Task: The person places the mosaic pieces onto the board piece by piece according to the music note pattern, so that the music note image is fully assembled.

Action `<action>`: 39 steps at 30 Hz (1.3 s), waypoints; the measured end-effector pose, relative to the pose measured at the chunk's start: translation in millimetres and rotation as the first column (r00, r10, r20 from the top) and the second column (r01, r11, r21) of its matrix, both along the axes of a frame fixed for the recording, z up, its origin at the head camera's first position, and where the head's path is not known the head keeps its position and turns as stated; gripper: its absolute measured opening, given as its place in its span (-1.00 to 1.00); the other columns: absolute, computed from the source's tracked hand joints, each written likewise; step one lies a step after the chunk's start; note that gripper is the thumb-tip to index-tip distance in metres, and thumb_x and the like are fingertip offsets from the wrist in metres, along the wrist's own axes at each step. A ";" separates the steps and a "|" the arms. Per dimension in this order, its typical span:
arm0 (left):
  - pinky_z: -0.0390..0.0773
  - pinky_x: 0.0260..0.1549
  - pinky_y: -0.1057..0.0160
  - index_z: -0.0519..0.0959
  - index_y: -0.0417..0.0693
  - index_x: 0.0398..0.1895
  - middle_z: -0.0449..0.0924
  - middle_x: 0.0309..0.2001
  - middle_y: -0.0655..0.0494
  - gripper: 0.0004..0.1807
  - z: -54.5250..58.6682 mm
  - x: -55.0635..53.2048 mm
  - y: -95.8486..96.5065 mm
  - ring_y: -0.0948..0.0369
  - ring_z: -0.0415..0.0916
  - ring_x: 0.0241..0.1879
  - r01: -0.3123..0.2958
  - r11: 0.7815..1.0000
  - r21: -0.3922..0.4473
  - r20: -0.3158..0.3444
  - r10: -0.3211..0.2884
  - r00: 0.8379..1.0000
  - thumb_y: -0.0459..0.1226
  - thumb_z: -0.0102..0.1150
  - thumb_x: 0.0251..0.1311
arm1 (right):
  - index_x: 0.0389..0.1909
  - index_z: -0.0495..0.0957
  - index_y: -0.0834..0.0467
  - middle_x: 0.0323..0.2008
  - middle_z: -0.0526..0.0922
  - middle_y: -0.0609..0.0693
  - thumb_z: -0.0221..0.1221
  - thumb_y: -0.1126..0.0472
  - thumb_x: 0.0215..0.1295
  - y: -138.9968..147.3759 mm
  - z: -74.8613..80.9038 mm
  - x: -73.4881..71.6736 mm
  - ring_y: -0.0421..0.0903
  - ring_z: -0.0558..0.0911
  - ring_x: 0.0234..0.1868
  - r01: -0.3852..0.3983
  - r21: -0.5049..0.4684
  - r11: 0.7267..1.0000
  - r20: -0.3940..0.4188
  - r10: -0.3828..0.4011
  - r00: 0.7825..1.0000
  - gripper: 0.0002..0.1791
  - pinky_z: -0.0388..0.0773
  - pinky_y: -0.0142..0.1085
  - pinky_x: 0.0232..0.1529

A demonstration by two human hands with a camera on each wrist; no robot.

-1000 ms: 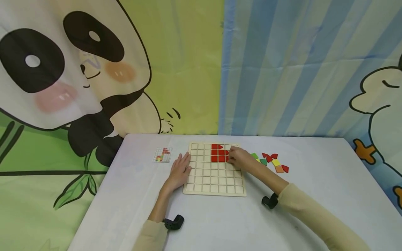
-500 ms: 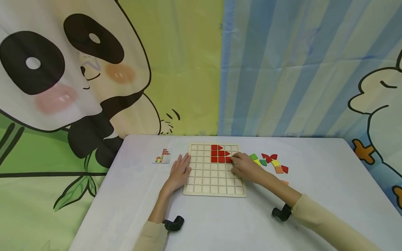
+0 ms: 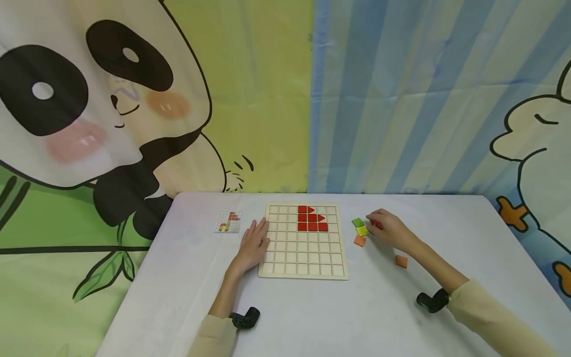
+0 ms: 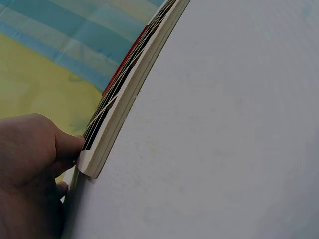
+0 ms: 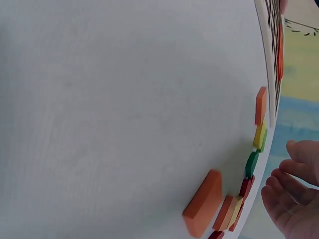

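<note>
My left hand (image 3: 253, 248) lies with straight fingers along the left edge of a wooden grid board (image 3: 287, 258). In the left wrist view its thumb side touches a corner of the board's pale rim (image 4: 107, 144). Red square tiles (image 3: 303, 217) and red triangles (image 3: 321, 218) fill cells in the board's upper part. Off the board, my right hand (image 3: 390, 229) hovers over loose tiles, its fingers loosely bent. A red tile (image 3: 378, 224) shows beneath them. In the right wrist view a gap separates the fingers from the dark green tile (image 5: 251, 165).
Beside the board lie a green tile (image 3: 358, 222), a yellow tile (image 3: 363, 231) and an orange tile (image 3: 360, 241). Another orange tile (image 3: 401, 261) lies nearer the front. A small pattern card (image 3: 228, 222) lies left of the board on the white table (image 3: 312, 317).
My right hand has left the board's right side and moved right, over the loose tiles. A red square at the third row's end is now uncovered. The left hand stays put.
</note>
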State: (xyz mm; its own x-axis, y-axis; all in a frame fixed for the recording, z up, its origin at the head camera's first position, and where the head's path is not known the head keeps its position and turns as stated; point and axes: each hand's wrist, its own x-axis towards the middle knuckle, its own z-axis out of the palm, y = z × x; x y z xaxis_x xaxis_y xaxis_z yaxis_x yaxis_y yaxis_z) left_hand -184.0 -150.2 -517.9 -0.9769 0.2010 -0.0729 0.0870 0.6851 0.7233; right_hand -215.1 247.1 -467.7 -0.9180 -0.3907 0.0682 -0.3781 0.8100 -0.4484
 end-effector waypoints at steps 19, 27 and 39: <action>-0.38 0.51 -0.12 0.04 -0.18 0.51 -0.12 0.57 -0.01 -0.40 -1.9 1.7 1.1 -0.03 -0.40 0.58 0.016 1.000 -0.012 -0.008 -0.016 1.000 -0.24 -0.18 0.47 | -0.11 0.64 0.35 -0.18 0.62 0.22 0.24 0.29 0.25 11.4 -18.2 -22.7 0.08 0.59 -0.17 0.064 0.161 0.985 -0.015 -0.062 0.998 -0.75 0.64 -0.01 -0.06; -0.39 0.51 -0.11 0.04 -0.16 0.51 -0.13 0.57 0.00 -0.40 -1.8 0.4 0.7 -0.02 -0.40 0.58 0.012 1.000 0.000 -0.006 -0.012 1.000 -0.22 -0.18 0.47 | -0.14 0.62 0.37 -0.31 0.62 0.17 0.25 0.30 0.24 10.1 -15.9 -24.5 0.00 0.54 -0.31 0.064 0.140 0.988 0.008 -0.066 0.998 -0.77 0.63 -0.05 -0.12; -0.36 0.50 -0.16 0.06 -0.20 0.50 -0.10 0.57 -0.04 -0.40 0.5 2.1 0.9 -0.07 -0.38 0.57 0.012 1.000 0.001 -0.023 -0.012 1.000 -0.26 -0.17 0.46 | -0.18 0.68 0.24 -0.25 0.70 0.11 0.26 0.30 0.25 1.8 -13.8 -21.4 -0.04 0.62 -0.28 0.076 -0.137 0.988 -0.088 -0.089 0.992 -0.84 0.62 -0.28 -0.25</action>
State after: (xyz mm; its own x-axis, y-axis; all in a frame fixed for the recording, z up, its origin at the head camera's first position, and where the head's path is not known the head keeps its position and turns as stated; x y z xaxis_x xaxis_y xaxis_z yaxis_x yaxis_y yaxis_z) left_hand -182.0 -149.3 -517.3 -0.9759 0.2127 -0.0497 0.1120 0.6828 0.7219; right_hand -236.5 248.9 -481.5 -0.9338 -0.2953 0.2021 -0.3578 0.7756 -0.5200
